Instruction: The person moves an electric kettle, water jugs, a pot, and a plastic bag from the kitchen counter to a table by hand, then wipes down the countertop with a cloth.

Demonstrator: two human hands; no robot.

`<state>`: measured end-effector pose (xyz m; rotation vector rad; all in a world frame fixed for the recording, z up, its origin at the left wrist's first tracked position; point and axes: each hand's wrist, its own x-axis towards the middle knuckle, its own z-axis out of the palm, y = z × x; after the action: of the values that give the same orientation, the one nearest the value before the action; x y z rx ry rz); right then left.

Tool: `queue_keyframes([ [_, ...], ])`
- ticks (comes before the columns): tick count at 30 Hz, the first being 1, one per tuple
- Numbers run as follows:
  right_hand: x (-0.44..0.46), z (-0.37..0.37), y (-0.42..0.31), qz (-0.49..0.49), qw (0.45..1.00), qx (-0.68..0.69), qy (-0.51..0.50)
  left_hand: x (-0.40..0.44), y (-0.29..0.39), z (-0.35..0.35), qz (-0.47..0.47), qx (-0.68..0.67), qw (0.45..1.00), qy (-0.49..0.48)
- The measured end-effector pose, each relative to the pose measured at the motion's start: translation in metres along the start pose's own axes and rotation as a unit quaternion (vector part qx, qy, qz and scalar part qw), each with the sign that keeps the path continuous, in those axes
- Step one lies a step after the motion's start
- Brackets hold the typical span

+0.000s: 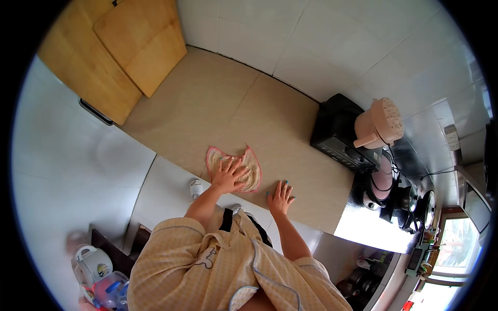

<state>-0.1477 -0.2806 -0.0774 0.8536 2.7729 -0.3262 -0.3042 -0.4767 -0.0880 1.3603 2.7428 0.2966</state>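
Observation:
My left hand (228, 175) lies flat with fingers spread on a beige cloth (252, 168) with a pink-red border. The cloth rests near the front edge of the tan countertop (280, 135), its upper edge curved between two raised corners. To the right of the cloth, my right hand (280, 199) rests on the bare counter surface near the front edge, fingers apart, with nothing in it.
Wooden boards (140, 41) lean at the back left. At the right stand a black appliance (340, 137), a pink pot-like appliance (381, 124) on it, and several pans (428, 207). A white kettle (93, 264) is at the lower left.

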Motion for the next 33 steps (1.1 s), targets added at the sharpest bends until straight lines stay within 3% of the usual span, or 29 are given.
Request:
queue_keyframes([
  [6,0.031,0.004,-0.021,-0.007,0.998,0.027,0.056,0.016,-0.024,-0.03,-0.073,0.002,0.996,-0.045],
  [9,0.053,0.0,-0.043,0.04,0.997,0.04,0.057,0.039,-0.042,-0.033,-0.081,0.019,0.996,-0.043],
  [13,0.087,0.008,-0.077,0.158,0.982,0.032,0.1,0.08,-0.067,-0.034,-0.087,0.033,0.995,-0.027],
  [15,0.106,0.009,-0.1,0.277,0.945,0.043,0.169,0.105,-0.079,-0.035,-0.079,0.037,0.996,-0.022],
  [20,0.137,-0.007,-0.13,0.422,0.896,0.071,0.114,0.182,-0.11,-0.037,-0.055,0.037,0.997,-0.03],
  [33,0.148,-0.008,-0.133,0.441,0.888,0.06,0.116,0.399,-0.153,-0.026,0.014,0.063,0.998,-0.025],
])
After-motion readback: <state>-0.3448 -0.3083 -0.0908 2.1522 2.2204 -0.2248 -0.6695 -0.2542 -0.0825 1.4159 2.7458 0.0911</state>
